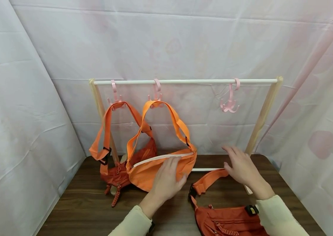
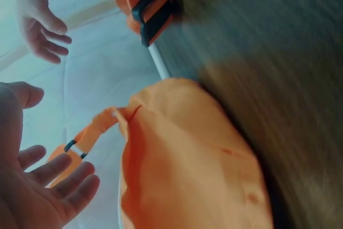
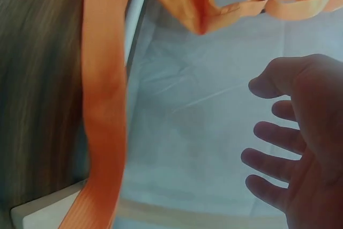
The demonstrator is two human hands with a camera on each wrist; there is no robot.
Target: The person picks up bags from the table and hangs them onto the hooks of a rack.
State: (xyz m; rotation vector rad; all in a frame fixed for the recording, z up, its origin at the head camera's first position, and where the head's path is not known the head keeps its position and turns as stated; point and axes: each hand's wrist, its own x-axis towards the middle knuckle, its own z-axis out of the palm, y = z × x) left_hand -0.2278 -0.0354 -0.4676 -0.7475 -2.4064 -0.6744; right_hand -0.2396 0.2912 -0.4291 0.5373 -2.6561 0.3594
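Note:
A light orange bag (image 1: 147, 175) with a white zipper hangs by its strap from the middle pink hook (image 1: 156, 90). In front of it is my left hand (image 1: 167, 180), fingers extended and holding nothing; the left wrist view shows a gap between the fingers and the bag. My right hand (image 1: 241, 165) is raised with spread fingers, also holding nothing, above the orange strap (image 1: 210, 180) of a red-orange waist bag (image 1: 231, 219) lying on the table. Partly behind the light orange bag, another red-orange bag (image 1: 116, 175) hangs from the left pink hook (image 1: 115, 93).
A wooden rack with a white rail (image 1: 190, 81) stands on the dark brown table (image 1: 72, 196). Toward the rail's right end hangs a bare pink hook (image 1: 229, 103). The rack's right post (image 1: 262, 121) rises beyond my right hand. Pale curtains (image 1: 36, 114) surround the table.

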